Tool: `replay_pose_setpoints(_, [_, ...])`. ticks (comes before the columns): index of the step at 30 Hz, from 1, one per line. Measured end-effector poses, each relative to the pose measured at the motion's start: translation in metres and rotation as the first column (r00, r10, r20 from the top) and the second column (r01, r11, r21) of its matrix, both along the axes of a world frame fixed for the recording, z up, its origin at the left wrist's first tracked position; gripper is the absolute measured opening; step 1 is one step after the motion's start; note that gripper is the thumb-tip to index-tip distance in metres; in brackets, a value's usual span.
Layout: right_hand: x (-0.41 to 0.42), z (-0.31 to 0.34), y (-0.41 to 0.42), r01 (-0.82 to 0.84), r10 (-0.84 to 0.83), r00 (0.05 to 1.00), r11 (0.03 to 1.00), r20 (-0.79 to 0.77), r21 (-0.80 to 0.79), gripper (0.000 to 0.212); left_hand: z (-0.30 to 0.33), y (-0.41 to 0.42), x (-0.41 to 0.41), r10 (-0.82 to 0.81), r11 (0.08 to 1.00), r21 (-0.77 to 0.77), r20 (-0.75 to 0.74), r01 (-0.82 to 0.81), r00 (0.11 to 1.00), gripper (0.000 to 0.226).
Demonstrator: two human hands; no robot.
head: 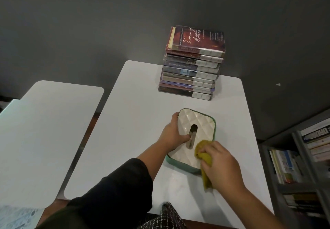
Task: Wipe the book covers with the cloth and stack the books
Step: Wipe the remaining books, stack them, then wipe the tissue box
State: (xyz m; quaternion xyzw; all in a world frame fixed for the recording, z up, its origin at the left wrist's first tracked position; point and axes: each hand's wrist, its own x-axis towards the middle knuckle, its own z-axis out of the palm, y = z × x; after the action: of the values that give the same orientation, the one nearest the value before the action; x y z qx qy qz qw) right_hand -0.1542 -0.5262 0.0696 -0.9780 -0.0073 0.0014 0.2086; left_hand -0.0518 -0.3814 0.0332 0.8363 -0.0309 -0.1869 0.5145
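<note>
Books (pixel 192 62) are seen stacked in a tall pile well beyond both hands, at the far edge of the white worktop (pixel 135 114), with spines turned toward the camera and a dark red cover titled "Timon of Athens" on top. Nearer, between the pile and the person, a cream quilted tissue box (pixel 200 127) with a green rim and a slot in its lid is lying flat on the worktop. The box is gripped by the left hand (pixel 172 134), whose fingers are curled over its left edge while the thumb is laid on the lid beside the slot. A mustard-yellow cloth (pixel 204 157) is bunched in the right hand (pixel 223 168), whose fingers are closed round it; the cloth is pressed against the near right part of the lid, and a tail of it hangs down onto the worktop below the hand. A second white tabletop (pixel 44 130) is seen to the left of the left hand, apart from the first. Shelves of books (pixel 303 157) are visible to the right of the right hand.
</note>
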Motion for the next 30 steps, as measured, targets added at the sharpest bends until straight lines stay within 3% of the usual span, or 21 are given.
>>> replay_pose_setpoints(7, [-0.026,-0.001,0.004,-0.114,0.115,0.993,0.991,-0.004,0.064,0.033,0.002,0.002,-0.002,0.009,1.000,0.004,-0.013,-0.009,1.000,0.085])
replay_pose_setpoints(11, [0.019,-0.001,-0.006,-0.020,0.020,0.998,1.000,0.055,0.012,0.019,0.003,0.002,-0.010,-0.014,1.000,0.023,-0.023,0.014,1.000,0.086])
replay_pose_setpoints(17, [0.063,-0.013,-0.005,0.078,-0.063,0.989,0.991,0.134,-0.106,0.023,0.005,0.007,-0.016,-0.031,0.999,0.018,-0.024,0.032,0.999,0.084])
replay_pose_setpoints(23, [-0.001,-0.017,0.018,-0.102,0.121,0.983,0.985,0.140,-0.137,0.036,0.006,0.011,-0.020,0.007,1.000,-0.008,-0.015,-0.007,1.000,0.083])
replay_pose_setpoints(26, [-0.021,-0.012,0.029,-0.175,0.178,0.981,0.983,0.070,-0.050,0.030,0.005,0.011,-0.022,0.026,1.000,-0.012,-0.018,-0.027,0.999,0.081])
replay_pose_setpoints(28, [-0.027,-0.005,0.027,-0.108,0.110,0.994,0.986,-0.015,0.124,0.023,0.007,0.011,-0.024,0.030,1.000,-0.008,-0.026,-0.030,0.999,0.083])
replay_pose_setpoints(30, [-0.029,0.005,0.020,0.044,-0.046,0.999,0.947,-0.002,0.318,0.025,0.008,0.013,-0.023,0.024,1.000,0.019,-0.032,-0.023,0.999,0.089])
